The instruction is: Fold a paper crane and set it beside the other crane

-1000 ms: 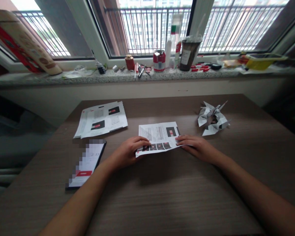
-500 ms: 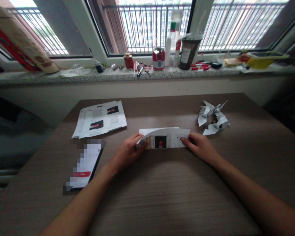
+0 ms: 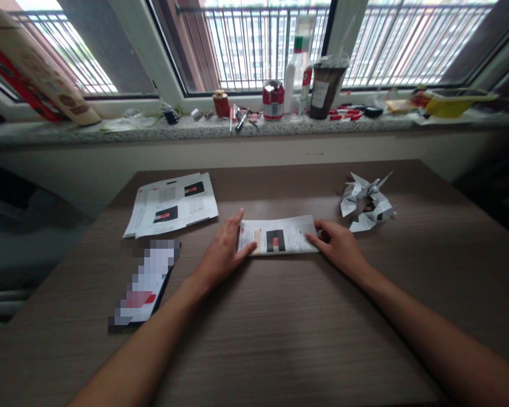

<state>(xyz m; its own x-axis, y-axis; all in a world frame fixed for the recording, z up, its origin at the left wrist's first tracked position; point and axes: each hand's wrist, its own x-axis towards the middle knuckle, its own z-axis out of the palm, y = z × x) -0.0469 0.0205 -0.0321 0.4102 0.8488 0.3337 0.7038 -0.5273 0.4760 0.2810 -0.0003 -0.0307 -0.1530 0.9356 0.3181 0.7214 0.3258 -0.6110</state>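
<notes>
The phone (image 3: 144, 288) screen is pixelated. Print on the folded sheet (image 3: 280, 237) is too small to read; the left hand (image 3: 223, 254) covers its left corner.

No print on the folded sheet (image 3: 277, 236), the papers (image 3: 172, 204) or the can (image 3: 273, 100) is legible

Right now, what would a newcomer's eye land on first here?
The two hands at centre: the left hand lies open at the left end of a folded printed sheet, thumb on it, and the right hand presses its right end. Past the right hand sits a heap of folded paper shapes; further left lie a stack of printed sheets and a phone. The windowsill behind is crowded, a red can near its middle.
</notes>
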